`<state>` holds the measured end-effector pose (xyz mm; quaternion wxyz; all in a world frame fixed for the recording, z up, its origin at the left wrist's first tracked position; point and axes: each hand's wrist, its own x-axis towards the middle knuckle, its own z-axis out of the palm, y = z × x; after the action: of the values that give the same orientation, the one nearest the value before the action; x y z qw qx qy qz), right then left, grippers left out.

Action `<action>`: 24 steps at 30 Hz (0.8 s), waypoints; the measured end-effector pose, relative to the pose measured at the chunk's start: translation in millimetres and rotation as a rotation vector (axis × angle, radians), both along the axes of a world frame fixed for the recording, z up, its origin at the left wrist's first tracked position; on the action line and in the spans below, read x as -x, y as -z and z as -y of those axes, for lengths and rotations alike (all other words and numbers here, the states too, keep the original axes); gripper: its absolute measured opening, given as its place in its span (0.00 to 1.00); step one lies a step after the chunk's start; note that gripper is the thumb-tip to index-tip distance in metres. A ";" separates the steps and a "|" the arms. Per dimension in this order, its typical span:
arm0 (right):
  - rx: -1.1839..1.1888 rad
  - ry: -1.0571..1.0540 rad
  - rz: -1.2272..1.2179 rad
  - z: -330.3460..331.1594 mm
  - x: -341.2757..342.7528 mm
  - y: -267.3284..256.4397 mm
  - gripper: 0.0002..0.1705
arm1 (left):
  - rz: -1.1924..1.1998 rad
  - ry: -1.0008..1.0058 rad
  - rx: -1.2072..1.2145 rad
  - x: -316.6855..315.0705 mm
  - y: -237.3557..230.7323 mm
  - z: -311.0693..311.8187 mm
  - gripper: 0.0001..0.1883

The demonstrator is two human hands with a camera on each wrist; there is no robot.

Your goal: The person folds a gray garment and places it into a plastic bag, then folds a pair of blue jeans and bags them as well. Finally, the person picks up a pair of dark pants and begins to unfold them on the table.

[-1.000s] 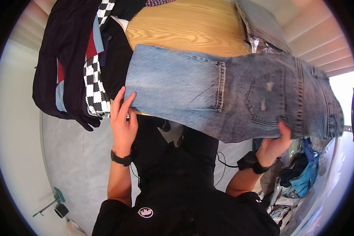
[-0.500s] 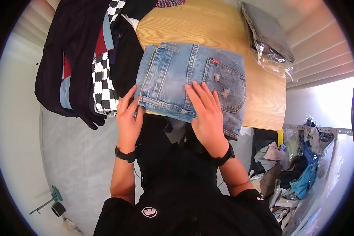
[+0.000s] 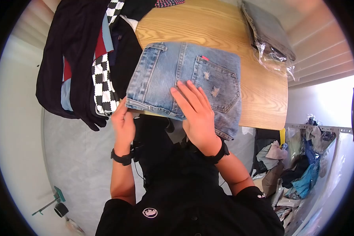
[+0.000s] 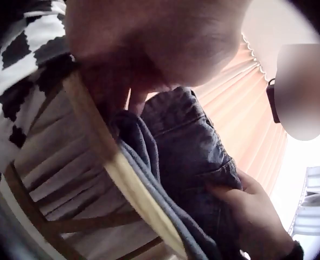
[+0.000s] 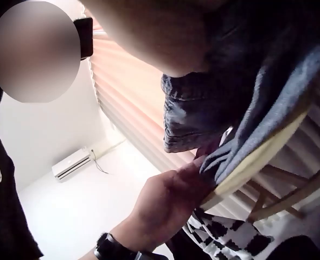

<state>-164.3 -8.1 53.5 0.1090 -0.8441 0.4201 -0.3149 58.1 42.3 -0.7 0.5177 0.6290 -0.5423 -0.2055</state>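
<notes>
Folded blue jeans [image 3: 169, 70] lie near the table's front edge, a back pocket with frayed spots and a small red tab facing up. My left hand [image 3: 123, 128] pinches the near left corner, its fingers curled at the waistband end. In the right wrist view that same left hand [image 5: 165, 203] holds the lower denim layers, below the thick waistband fold. Flat on top of the jeans rests my right hand [image 3: 200, 124], fingers straight and pointing away, just left of the pocket. The left wrist view shows the right thumb along the near side of the denim [image 4: 190, 157].
Left of the jeans hang dark garments [image 3: 53, 70] and a black-and-white checkered cloth [image 3: 102, 84]. Grey folded clothing in a clear bag [image 3: 267, 31] sits at the far right of the wooden table [image 3: 263, 102]. Below right, a rack holds bagged clothes [image 3: 303, 177].
The waist end of the jeans has come over leftward onto the leg part. My right hand has moved from the right onto the top. The folded jeans then shifted slightly left, and my left fingers curled.
</notes>
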 end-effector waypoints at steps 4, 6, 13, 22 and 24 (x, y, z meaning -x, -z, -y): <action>-0.030 -0.063 -0.072 3.0 -8.6 7.4 0.30 | -0.357 0.024 -0.180 -12.8 -15.9 2.9 0.24; -0.035 -0.046 -0.111 -1.2 -9.3 12.0 0.30 | -0.573 0.072 -0.180 -14.2 -25.5 11.7 0.28; -0.134 0.161 -0.188 -40.9 65.0 -16.8 0.37 | -0.331 0.168 -0.364 -14.3 -57.7 34.9 0.20; -0.315 0.449 0.167 -58.0 136.6 10.8 0.20 | -0.542 0.316 -0.566 -5.0 -66.9 80.9 0.33; -0.364 0.382 -0.015 -39.0 145.8 0.1 0.15 | -0.682 0.288 -0.614 -6.4 -60.7 85.9 0.28</action>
<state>-310.1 30.9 53.5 0.1945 -0.7183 0.6224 -0.2425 64.5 -43.6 60.1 0.4227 0.5679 -0.3377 -0.6203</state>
